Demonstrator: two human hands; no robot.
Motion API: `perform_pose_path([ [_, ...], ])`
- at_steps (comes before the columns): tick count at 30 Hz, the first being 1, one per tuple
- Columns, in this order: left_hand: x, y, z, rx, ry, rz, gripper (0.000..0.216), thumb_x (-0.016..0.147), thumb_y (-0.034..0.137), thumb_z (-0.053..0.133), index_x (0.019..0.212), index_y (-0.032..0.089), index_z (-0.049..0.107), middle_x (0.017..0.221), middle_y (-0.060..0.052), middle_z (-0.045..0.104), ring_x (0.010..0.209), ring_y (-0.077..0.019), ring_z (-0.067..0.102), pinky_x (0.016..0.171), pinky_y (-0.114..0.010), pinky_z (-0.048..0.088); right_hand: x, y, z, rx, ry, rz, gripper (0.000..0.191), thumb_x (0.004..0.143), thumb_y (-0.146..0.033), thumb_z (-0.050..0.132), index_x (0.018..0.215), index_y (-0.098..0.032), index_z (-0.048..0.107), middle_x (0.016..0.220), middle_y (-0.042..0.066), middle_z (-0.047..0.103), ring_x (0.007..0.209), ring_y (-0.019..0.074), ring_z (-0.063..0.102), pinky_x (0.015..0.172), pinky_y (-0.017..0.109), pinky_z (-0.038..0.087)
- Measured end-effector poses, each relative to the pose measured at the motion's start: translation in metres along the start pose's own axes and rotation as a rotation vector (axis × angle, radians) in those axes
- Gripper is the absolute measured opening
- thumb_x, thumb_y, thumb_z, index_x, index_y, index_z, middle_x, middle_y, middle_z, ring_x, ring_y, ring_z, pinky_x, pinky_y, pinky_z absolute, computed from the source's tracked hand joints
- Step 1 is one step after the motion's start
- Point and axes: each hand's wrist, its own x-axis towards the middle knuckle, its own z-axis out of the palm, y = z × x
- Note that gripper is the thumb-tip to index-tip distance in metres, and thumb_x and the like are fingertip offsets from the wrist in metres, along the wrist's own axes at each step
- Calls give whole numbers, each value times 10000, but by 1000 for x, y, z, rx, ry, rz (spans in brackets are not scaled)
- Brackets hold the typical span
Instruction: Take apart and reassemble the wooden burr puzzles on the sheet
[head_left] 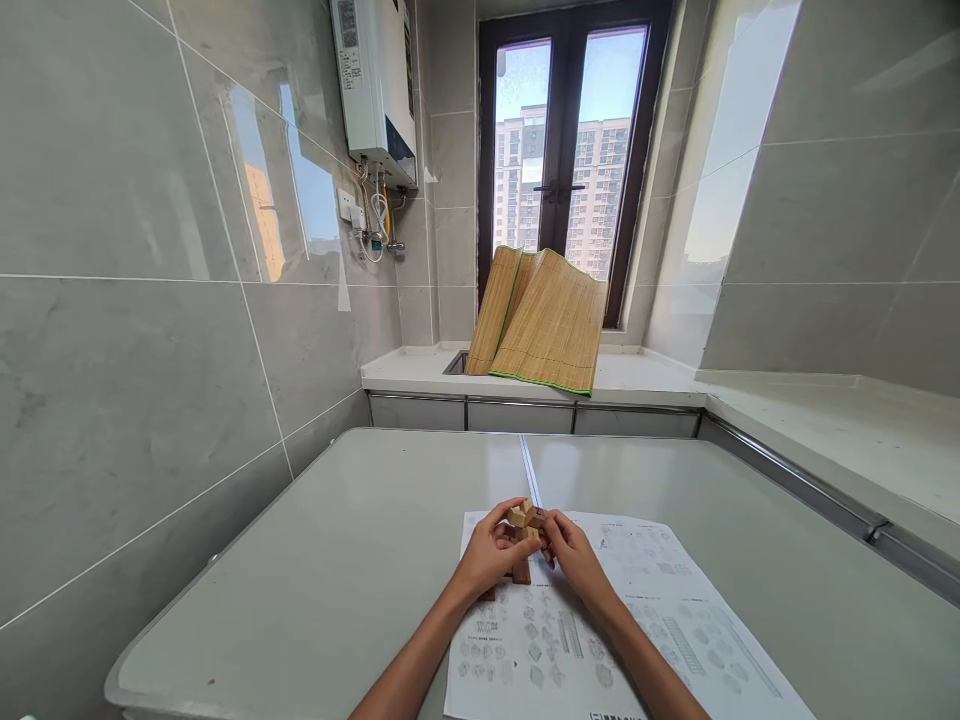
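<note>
A small wooden interlocking puzzle (525,528) of light and darker brown pieces is held between both hands, just above a white printed instruction sheet (660,620). My left hand (491,552) grips its left side with fingers curled round it. My right hand (571,552) pinches its right side. One darker piece hangs down between the hands toward the sheet. The sheet lies on a pale grey table (337,580).
A folded bamboo mat (544,320) leans against the dark-framed window (566,150) on the white counter (645,375). A white water heater (375,85) with pipes hangs on the tiled left wall. A second counter (847,430) runs along the right.
</note>
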Motion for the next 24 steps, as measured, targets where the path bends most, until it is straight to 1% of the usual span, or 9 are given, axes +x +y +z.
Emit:
perform_pose_path([
  [5, 1, -5, -1, -3, -52, 49, 715, 761, 358, 824, 1404, 220, 542, 1122, -105, 719, 997, -228, 699, 942, -368, 531, 0, -3, 1, 88, -68, 72, 539, 881, -741, 478, 716, -230, 531, 531, -69, 426, 459, 126, 411, 484, 271, 387],
  [8, 1, -4, -1, 9, -82, 104, 690, 778, 343, 816, 1406, 250, 545, 1179, -101, 698, 1073, -235, 669, 992, -384, 510, 0, -6, 1, 155, -75, 119, 532, 855, -745, 522, 727, -230, 551, 488, -90, 360, 422, 119, 353, 437, 261, 329],
  [11, -1, -2, 1, 52, -119, 141, 584, 807, 354, 789, 1351, 256, 600, 1244, -111, 659, 1096, -245, 654, 996, -388, 508, 0, -6, 0, 181, -79, 143, 523, 845, -734, 554, 757, -220, 596, 471, -94, 346, 408, 118, 336, 412, 254, 294],
  [14, -2, -3, 2, 91, -71, 143, 760, 786, 335, 807, 1464, 295, 465, 1315, -109, 601, 1096, -238, 652, 998, -393, 507, -1, -5, 0, 165, -50, 132, 532, 857, -727, 544, 706, -218, 579, 485, -74, 399, 423, 120, 369, 424, 257, 315],
  [16, -1, -5, 0, 161, 4, 140, 923, 741, 318, 842, 1523, 311, 352, 1350, -108, 568, 1129, -242, 635, 1022, -406, 491, -1, -5, -1, 127, -4, 116, 538, 863, -719, 544, 669, -217, 556, 521, -52, 467, 452, 123, 412, 456, 263, 357],
  [17, -1, -7, -1, 226, 36, 144, 942, 721, 318, 855, 1518, 304, 353, 1363, -110, 556, 1162, -254, 614, 1032, -415, 484, -1, -5, -2, 100, 32, 110, 538, 862, -718, 547, 667, -216, 555, 540, -44, 494, 470, 127, 430, 473, 265, 375],
  [20, -1, -11, -6, 481, 78, 198, 779, 730, 333, 837, 1419, 276, 477, 1370, -103, 549, 1264, -294, 528, 1066, -457, 452, 1, -3, -9, 4, 197, 108, 540, 838, -740, 555, 702, -218, 575, 554, -42, 517, 499, 143, 453, 495, 270, 393],
  [22, -3, -12, -10, 623, 62, 258, 625, 783, 344, 783, 1352, 274, 535, 1364, -92, 554, 1282, -302, 500, 1084, -484, 433, 3, 0, -19, -74, 328, 119, 557, 822, -767, 537, 756, -218, 606, 537, -45, 519, 501, 158, 466, 503, 277, 395],
  [24, -6, -12, -16, 711, 32, 293, 562, 807, 375, 755, 1322, 270, 557, 1359, -94, 557, 1273, -310, 497, 1076, -495, 437, 6, 2, -35, -168, 443, 145, 585, 828, -781, 494, 825, -214, 638, 547, -28, 566, 519, 181, 506, 532, 292, 413],
])
